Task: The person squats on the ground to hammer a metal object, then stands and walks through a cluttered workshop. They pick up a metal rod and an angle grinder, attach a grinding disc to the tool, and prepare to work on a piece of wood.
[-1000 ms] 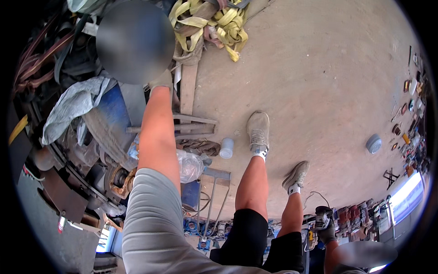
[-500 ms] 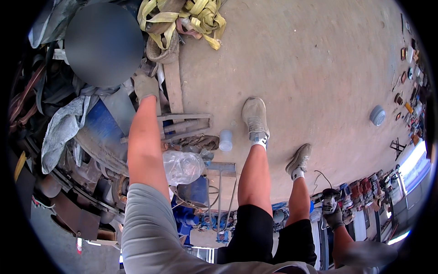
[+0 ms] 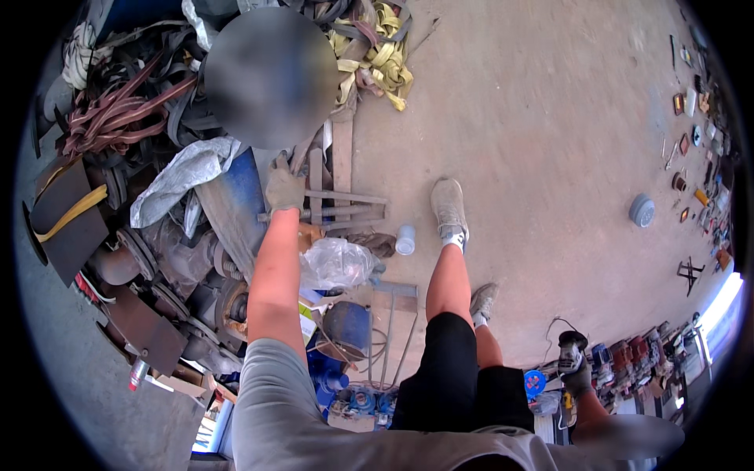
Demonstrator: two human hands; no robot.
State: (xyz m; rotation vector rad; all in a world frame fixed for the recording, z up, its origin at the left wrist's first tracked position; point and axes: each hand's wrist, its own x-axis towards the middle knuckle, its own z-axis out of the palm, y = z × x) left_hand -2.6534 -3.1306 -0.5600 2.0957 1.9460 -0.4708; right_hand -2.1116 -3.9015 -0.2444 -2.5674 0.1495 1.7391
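My left hand (image 3: 284,188), in a grey-brown work glove, reaches into the cluttered pile on the left. Its fingers are curled beside a thin brownish strip, and what they grip is partly hidden. Close by stand wooden boards (image 3: 342,161), a metal frame with a threaded rod (image 3: 349,210) and a blue panel (image 3: 245,184). A crumpled silver-grey sheet (image 3: 177,184) lies left of that hand. At the lower right, my right hand (image 3: 578,380), also gloved, is closed around a grey angle grinder (image 3: 571,352) with a dark round head.
Yellow straps (image 3: 386,59) and reddish straps (image 3: 118,118) lie heaped at the far left. A clear plastic bag (image 3: 338,263) and a clear cup (image 3: 405,239) sit near my feet. A pale blue round container (image 3: 642,210) stands on the floor (image 3: 542,141); several small items line the right.
The view has shifted left, so the pile appears farther right and more of its left side shows. My left gloved hand sits lower in the picture. The right hand keeps the angle grinder.
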